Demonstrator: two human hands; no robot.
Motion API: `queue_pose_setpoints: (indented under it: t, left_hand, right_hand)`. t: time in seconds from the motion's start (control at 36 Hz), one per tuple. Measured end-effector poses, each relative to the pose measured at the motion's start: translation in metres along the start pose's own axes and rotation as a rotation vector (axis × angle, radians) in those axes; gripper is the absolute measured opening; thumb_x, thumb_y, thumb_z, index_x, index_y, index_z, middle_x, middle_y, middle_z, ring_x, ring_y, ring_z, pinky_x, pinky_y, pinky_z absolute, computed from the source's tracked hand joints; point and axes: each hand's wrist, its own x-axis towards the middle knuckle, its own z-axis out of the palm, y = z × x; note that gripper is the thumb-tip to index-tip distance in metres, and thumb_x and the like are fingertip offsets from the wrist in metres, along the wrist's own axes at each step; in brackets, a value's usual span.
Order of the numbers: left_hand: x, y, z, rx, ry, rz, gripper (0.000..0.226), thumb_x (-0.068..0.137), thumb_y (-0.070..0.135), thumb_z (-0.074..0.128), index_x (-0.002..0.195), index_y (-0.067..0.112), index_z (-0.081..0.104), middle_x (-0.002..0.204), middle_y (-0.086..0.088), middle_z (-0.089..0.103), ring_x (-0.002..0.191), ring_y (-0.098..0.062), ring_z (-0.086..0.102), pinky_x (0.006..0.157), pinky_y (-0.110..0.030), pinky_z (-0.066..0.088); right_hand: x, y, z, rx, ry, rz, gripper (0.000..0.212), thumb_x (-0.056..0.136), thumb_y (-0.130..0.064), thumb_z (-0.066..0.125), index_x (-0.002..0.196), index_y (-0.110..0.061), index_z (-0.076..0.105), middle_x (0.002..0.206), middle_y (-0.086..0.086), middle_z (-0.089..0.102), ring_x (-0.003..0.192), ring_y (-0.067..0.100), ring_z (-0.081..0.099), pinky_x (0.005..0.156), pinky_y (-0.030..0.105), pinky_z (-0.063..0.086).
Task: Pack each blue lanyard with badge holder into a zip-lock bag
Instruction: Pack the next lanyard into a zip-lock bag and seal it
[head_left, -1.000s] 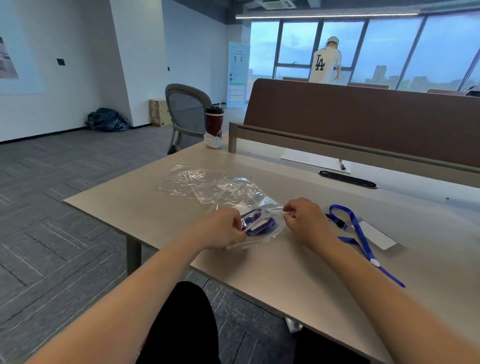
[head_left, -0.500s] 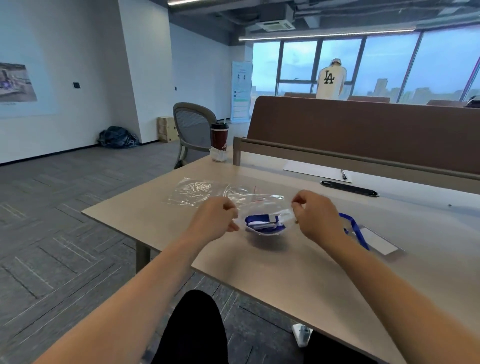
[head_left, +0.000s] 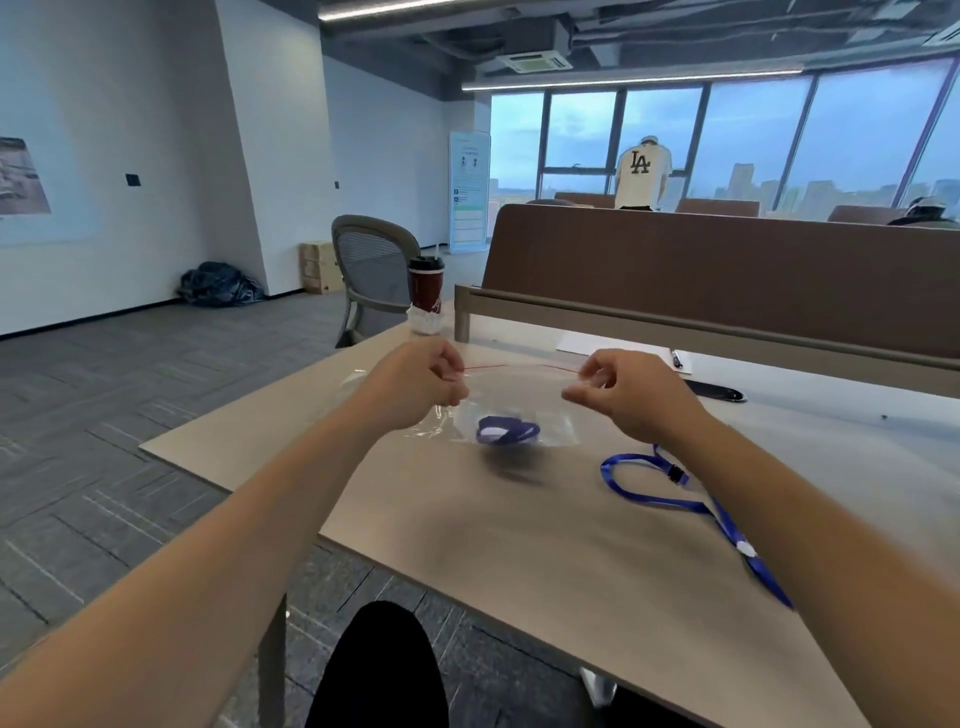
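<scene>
I hold a clear zip-lock bag (head_left: 519, 402) up above the table, its red zip line stretched level between my hands. My left hand (head_left: 421, 382) pinches the bag's top left corner and my right hand (head_left: 623, 392) pinches the top right corner. A coiled blue lanyard with its badge holder (head_left: 506, 431) hangs in the bottom of the bag. A second blue lanyard (head_left: 675, 499) lies loose on the table (head_left: 519, 545) under my right forearm; its badge holder is hidden by my arm.
More clear bags (head_left: 363, 379) lie flat on the table behind my left hand. A dark red cup (head_left: 426, 286) stands at the table's far corner. A brown divider panel (head_left: 727, 275), white paper with a pen (head_left: 675, 358) and a black strip (head_left: 717, 391) lie behind. A grey chair (head_left: 371, 265) stands beyond.
My hands have lifted the bag off the table and spread apart, pulling its top edge taut. The packed lanyard has slid to the bag's bottom. The view has tilted up.
</scene>
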Motion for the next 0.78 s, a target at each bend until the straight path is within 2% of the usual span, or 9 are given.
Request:
queue_pose_setpoints:
  t: [0.08, 0.17, 0.31, 0.42, 0.53, 0.64, 0.78]
  left_hand:
    - [-0.005, -0.012, 0.013, -0.034, 0.065, -0.013, 0.005, 0.089, 0.013, 0.071, 0.087, 0.015, 0.067, 0.072, -0.003, 0.070, 0.063, -0.016, 0.064, 0.066, -0.038, 0.057]
    - [-0.013, -0.022, 0.023, -0.064, 0.137, -0.013, 0.003, 0.089, 0.017, 0.071, 0.087, 0.016, 0.070, 0.074, 0.003, 0.066, 0.065, -0.012, 0.058, 0.058, -0.025, 0.043]
    - [-0.019, -0.044, 0.038, -0.172, 0.089, -0.015, 0.009, 0.089, 0.016, 0.071, 0.082, 0.020, 0.067, 0.081, 0.001, 0.065, 0.076, -0.013, 0.057, 0.073, -0.030, 0.046]
    - [-0.022, -0.050, 0.048, -0.227, 0.084, -0.035, 0.015, 0.089, 0.019, 0.071, 0.077, 0.024, 0.064, 0.075, 0.003, 0.063, 0.073, -0.014, 0.055, 0.075, -0.035, 0.046]
    - [-0.024, -0.054, 0.058, -0.309, 0.097, -0.033, 0.014, 0.084, 0.016, 0.071, 0.076, 0.026, 0.065, 0.079, -0.007, 0.068, 0.081, -0.033, 0.063, 0.086, -0.051, 0.049]
    - [-0.028, -0.054, 0.064, -0.408, 0.100, -0.017, 0.005, 0.088, 0.010, 0.069, 0.087, 0.011, 0.065, 0.078, -0.002, 0.067, 0.076, -0.017, 0.061, 0.083, -0.042, 0.050]
    - [-0.030, -0.059, 0.064, -0.525, 0.130, -0.063, 0.009, 0.086, 0.010, 0.073, 0.091, 0.005, 0.068, 0.077, 0.000, 0.072, 0.072, -0.010, 0.063, 0.078, -0.029, 0.050]
  right_hand:
    - [-0.005, 0.007, 0.011, -0.024, -0.018, -0.019, 0.020, 0.092, -0.039, 0.065, 0.102, -0.023, 0.069, 0.098, -0.005, 0.068, 0.084, 0.011, 0.060, 0.073, 0.027, 0.047]
    - [-0.009, 0.013, 0.020, -0.013, -0.046, -0.021, 0.014, 0.093, -0.035, 0.065, 0.097, -0.024, 0.072, 0.097, -0.005, 0.070, 0.085, 0.011, 0.060, 0.075, 0.028, 0.047]
    - [-0.013, 0.018, 0.026, -0.010, -0.145, -0.004, 0.011, 0.091, -0.034, 0.067, 0.094, -0.024, 0.070, 0.100, -0.005, 0.066, 0.092, 0.013, 0.059, 0.077, 0.026, 0.042]
    - [-0.014, 0.008, 0.033, -0.059, -0.171, -0.058, 0.019, 0.092, -0.028, 0.067, 0.109, -0.021, 0.069, 0.108, -0.002, 0.070, 0.092, 0.014, 0.061, 0.081, 0.026, 0.046]
    - [-0.012, -0.008, 0.046, -0.104, -0.142, -0.114, 0.026, 0.092, -0.027, 0.066, 0.118, -0.022, 0.066, 0.112, -0.001, 0.069, 0.097, 0.017, 0.062, 0.087, 0.031, 0.051]
    - [-0.007, -0.018, 0.054, -0.043, -0.141, -0.113, 0.017, 0.091, -0.026, 0.067, 0.106, -0.019, 0.069, 0.101, 0.001, 0.069, 0.089, 0.018, 0.062, 0.084, 0.035, 0.054]
    - [-0.003, -0.021, 0.055, -0.012, -0.163, -0.089, 0.011, 0.090, -0.024, 0.069, 0.098, -0.017, 0.071, 0.093, 0.001, 0.068, 0.084, 0.018, 0.062, 0.081, 0.034, 0.055]
